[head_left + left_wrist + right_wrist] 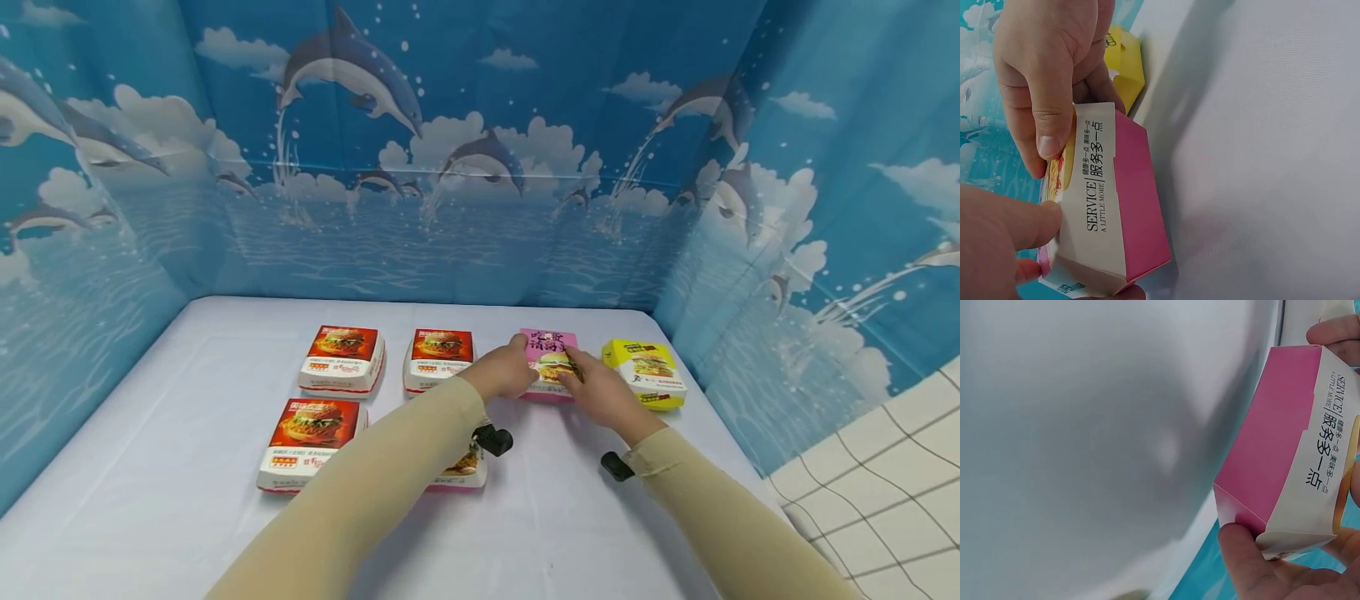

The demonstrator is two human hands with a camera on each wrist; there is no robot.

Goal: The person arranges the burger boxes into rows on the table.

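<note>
**Both hands on pink burger box**

Left hand (504, 372) gripping the pink box (550, 364) from its nine o'clock side, fingers curled over the top edge, thumb (1029, 219) pressed against the white band printed "SERVICE A LITTLE MORE". Right hand (604, 392) holding the same box from its three o'clock side, fingers (1054, 94) bent over the lid, thumb (1247, 550) against the lower corner. Beige sleeves down to both wrists, a black strap-mounted device under each.

Largest first: dolphin-and-cloud backdrop (480, 167) closing off nine, twelve and three o'clock. Then the white table (180, 375) spread below it. Pink box sitting on the table's far side, roughly one o'clock from table centre, in a back row of boxes.

Yellow box (647, 373) just beside the pink box at its three o'clock, near the right hand. Red-and-white box (441, 358) just beside the left hand at nine o'clock; another red-and-white box (342, 359) further out the same way. Nearer row, toward seven o'clock: third red-and-white box (311, 444), plus one more box (465, 471) mostly hidden under the left forearm.

Checked tile floor (885, 467) at four o'clock, beyond the backdrop's edge.
</note>
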